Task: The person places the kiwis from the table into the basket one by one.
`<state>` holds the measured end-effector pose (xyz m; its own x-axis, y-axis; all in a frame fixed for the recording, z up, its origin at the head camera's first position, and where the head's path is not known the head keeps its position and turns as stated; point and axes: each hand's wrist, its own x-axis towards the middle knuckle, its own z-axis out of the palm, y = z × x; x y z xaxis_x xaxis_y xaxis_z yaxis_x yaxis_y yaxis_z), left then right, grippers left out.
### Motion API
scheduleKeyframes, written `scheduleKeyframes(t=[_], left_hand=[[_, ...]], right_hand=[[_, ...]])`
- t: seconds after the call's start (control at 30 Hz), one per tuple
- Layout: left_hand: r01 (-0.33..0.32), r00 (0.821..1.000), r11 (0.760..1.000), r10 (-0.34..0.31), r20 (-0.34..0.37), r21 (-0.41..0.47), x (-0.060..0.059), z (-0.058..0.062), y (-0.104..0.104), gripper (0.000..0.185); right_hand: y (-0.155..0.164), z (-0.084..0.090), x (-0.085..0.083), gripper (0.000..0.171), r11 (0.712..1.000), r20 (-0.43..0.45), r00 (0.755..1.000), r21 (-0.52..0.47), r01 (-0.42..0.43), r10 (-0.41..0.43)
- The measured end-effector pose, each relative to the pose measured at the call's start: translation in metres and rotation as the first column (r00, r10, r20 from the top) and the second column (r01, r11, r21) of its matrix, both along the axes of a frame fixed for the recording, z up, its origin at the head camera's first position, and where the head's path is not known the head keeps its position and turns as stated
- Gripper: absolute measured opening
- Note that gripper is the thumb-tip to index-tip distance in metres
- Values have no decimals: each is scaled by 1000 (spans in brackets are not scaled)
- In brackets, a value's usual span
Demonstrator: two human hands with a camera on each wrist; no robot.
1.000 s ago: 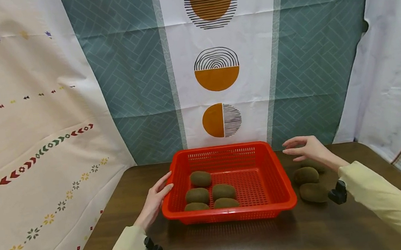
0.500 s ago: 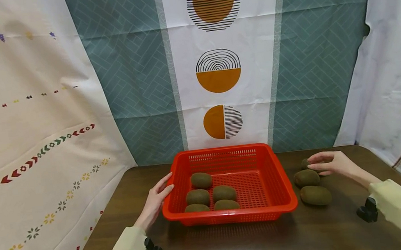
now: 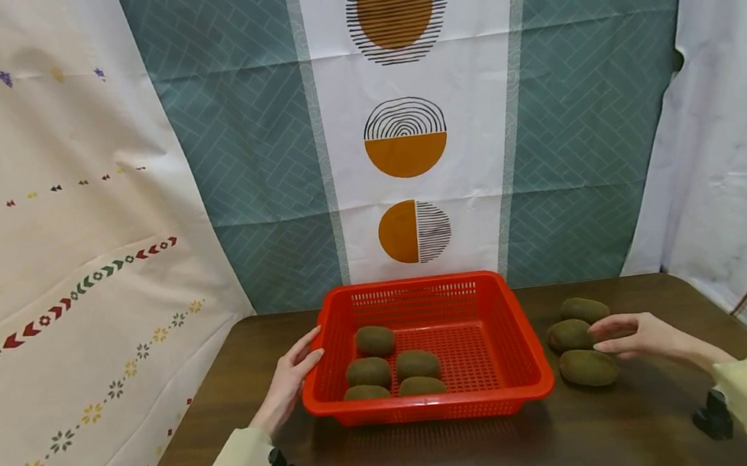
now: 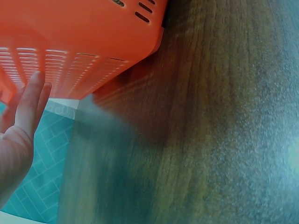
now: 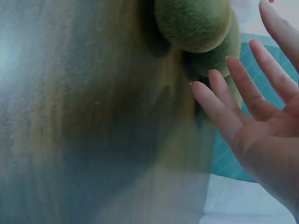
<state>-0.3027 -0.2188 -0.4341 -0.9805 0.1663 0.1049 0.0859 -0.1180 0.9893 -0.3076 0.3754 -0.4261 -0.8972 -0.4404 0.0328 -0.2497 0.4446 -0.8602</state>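
A red plastic basket [image 3: 434,401] sits mid-table with several brown kiwis [image 3: 375,340] in its left half. My left hand [image 3: 290,375] rests flat against the basket's left rim with straight fingers; in the left wrist view those fingers [image 4: 29,105] lie by the basket's wall [image 4: 79,42]. Three more kiwis lie on the table to the right: far [image 3: 584,309], middle [image 3: 567,335] and near [image 3: 588,367]. My right hand [image 3: 617,336] is low beside the middle one, fingers straight and holding nothing. In the right wrist view its spread fingers [image 5: 233,100] reach toward a kiwi [image 5: 194,21].
The dark wooden table [image 3: 440,456] is backed by a patterned cloth backdrop [image 3: 408,144], with cloth walls on the left [image 3: 58,261] and right [image 3: 737,145]. The basket's right half holds no fruit.
My right hand came down from the air by the basket's far right corner and drew toward me, ending beside the middle kiwi. My left hand stayed on the basket's rim.
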Motion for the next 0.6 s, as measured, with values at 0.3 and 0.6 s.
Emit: scheduleKeyframes(t=[0.3,0.6], left_hand=[[-10,1000,1000,10,-14,10,0,-1,0,48],[-5,1000,1000,5,-27,13,-1,-2,0,49]], right_hand=[[-3,-8,4,39,995,-33,994,16,-99,100],[-6,-16,2,37,977,-137,968,69,-203,211]])
